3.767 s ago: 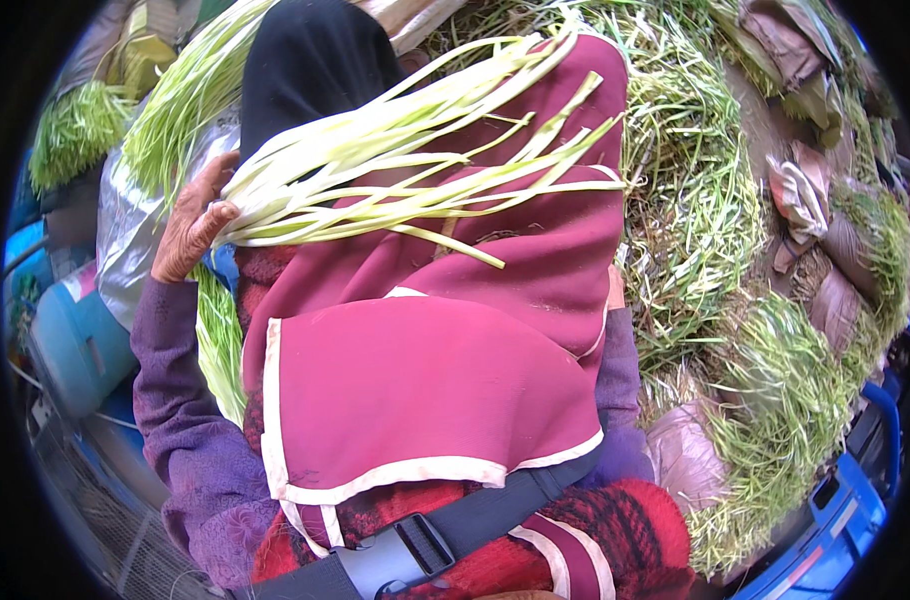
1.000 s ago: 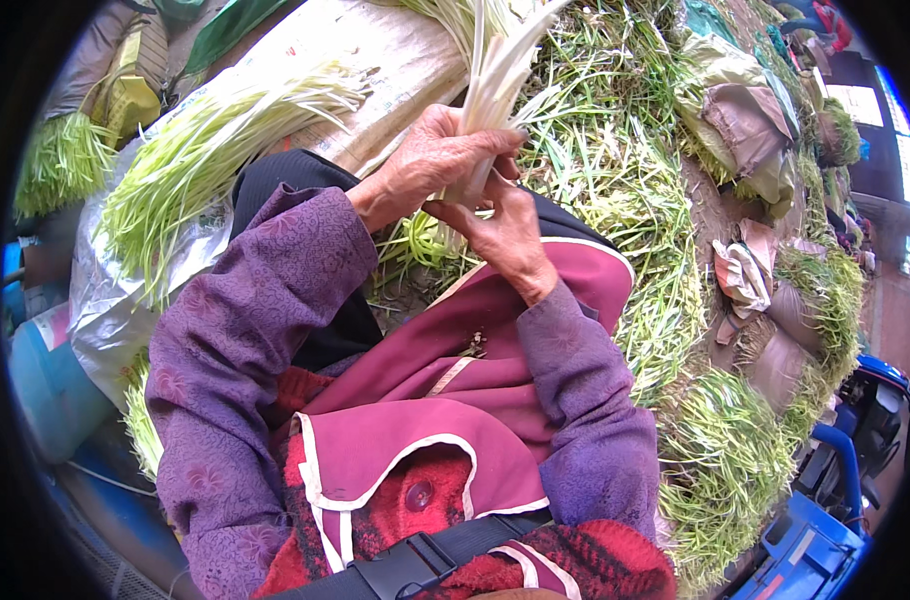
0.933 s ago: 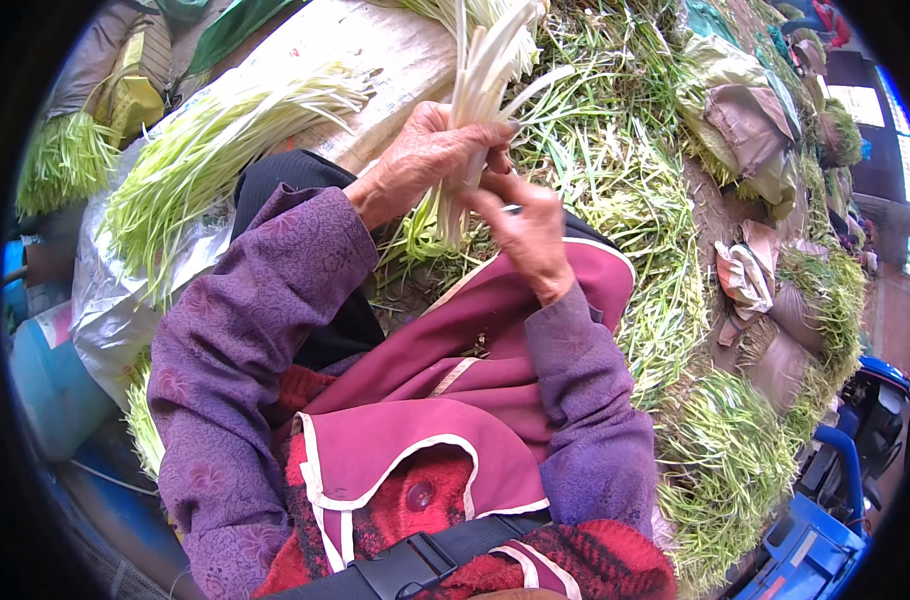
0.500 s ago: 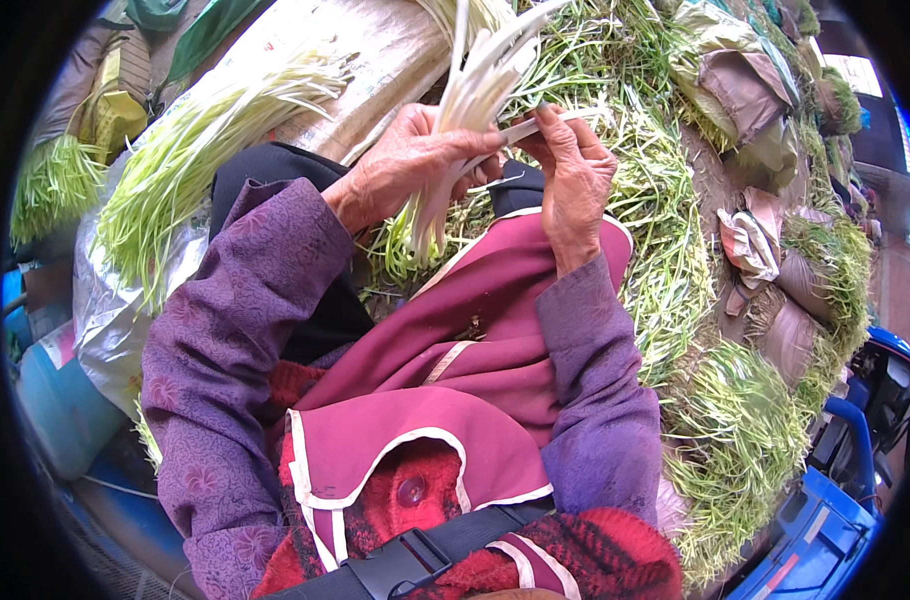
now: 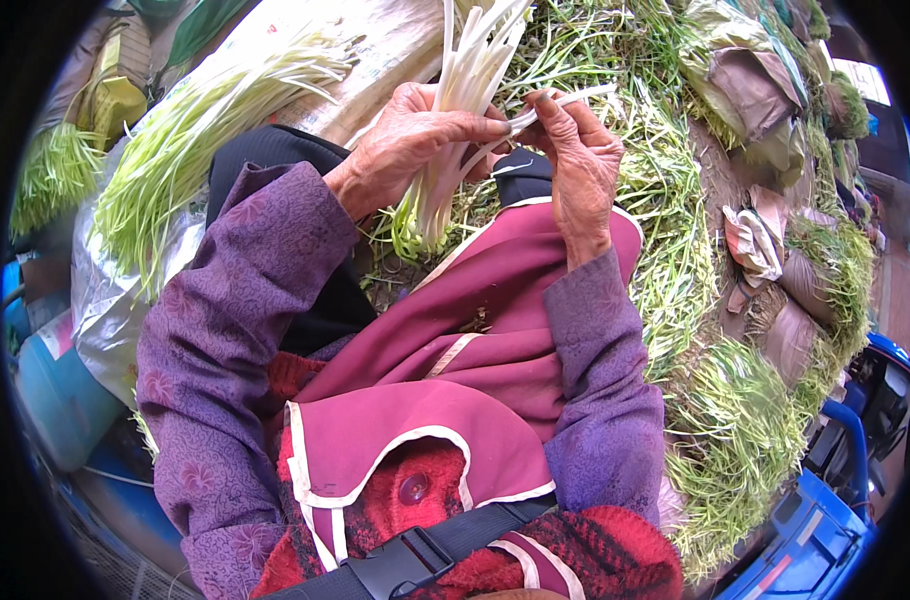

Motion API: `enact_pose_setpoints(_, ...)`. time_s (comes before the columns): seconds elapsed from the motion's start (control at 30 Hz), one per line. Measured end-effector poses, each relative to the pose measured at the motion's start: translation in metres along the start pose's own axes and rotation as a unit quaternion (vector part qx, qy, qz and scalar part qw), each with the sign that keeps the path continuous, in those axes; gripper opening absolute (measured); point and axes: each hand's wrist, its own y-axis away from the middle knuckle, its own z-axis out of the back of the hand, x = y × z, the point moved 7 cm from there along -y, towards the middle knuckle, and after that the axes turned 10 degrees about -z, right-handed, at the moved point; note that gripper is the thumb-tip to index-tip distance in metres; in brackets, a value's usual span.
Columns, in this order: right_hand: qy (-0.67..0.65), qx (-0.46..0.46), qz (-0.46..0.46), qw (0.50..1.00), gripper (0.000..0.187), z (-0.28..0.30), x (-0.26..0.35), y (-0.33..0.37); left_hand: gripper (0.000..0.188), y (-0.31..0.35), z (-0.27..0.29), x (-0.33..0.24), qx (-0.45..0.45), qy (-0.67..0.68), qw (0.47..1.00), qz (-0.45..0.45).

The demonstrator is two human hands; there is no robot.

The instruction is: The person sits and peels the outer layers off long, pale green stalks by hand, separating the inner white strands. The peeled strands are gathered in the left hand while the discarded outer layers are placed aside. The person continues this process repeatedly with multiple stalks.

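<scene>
A: In the head view, what is the left hand [image 5: 400, 145] doing?

B: Its fingers are wrapped around a bundle of pale stalks [image 5: 467, 80], with the thumb pressed across the front. The bundle stands nearly upright above the lap, leaning a little to the right, white ends up and greener ends hanging below the hand.

A: And the right hand [image 5: 580, 155]?

B: It is just beside the bundle. Its thumb and fingers pinch a single pale stalk [image 5: 587, 93], which runs from near the left fingertips out past the right hand.

A: What lies under them?

B: A maroon apron [image 5: 500, 290] with white edging covers part of the lap, over dark trousers [image 5: 320, 290].

A: Anything to the left?

B: A larger bunch of green stalks [image 5: 190, 160] lies on a white sack [image 5: 380, 45]. Further down, by the rim, is a blue container [image 5: 70, 405].

A: To the right?

B: Loose green leaves [image 5: 675, 220] spread over the ground, and a blue vehicle [image 5: 810, 530] shows low by the rim.
</scene>
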Motion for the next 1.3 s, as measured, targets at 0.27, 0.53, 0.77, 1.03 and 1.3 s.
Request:
enact_pose_setpoints(0.27, 0.078, 0.003, 0.071, 0.994, 0.015, -0.005, 0.006, 0.004, 0.018, -0.002, 0.003, 0.002, 0.012, -0.015, 0.999, -0.041)
enact_pose_setpoints(0.53, -0.214, -0.027, 0.030, 0.976, 0.018, 0.037, 0.015, -0.011, 0.019, -0.002, 0.001, -0.007, 0.031, -0.071, 0.994, -0.075)
enact_pose_setpoints(0.77, -0.134, 0.052, -0.047, 0.988, 0.029, 0.011, 0.000, -0.011, 0.023, 0.002, -0.017, 0.001, 0.070, -0.056, 0.996, 0.006)
enact_pose_setpoints(1.03, -0.101, 0.005, -0.040, 0.994, 0.020, 0.006, -0.011, -0.012, 0.027, 0.004, -0.014, 0.011, 0.023, -0.032, 0.999, 0.002)
enact_pose_setpoints(1.3, -0.273, -0.036, -0.011, 0.961, 0.020, 0.039, 0.013, -0.013, 0.020, -0.004, 0.001, 0.000, -0.019, -0.054, 0.997, -0.060)
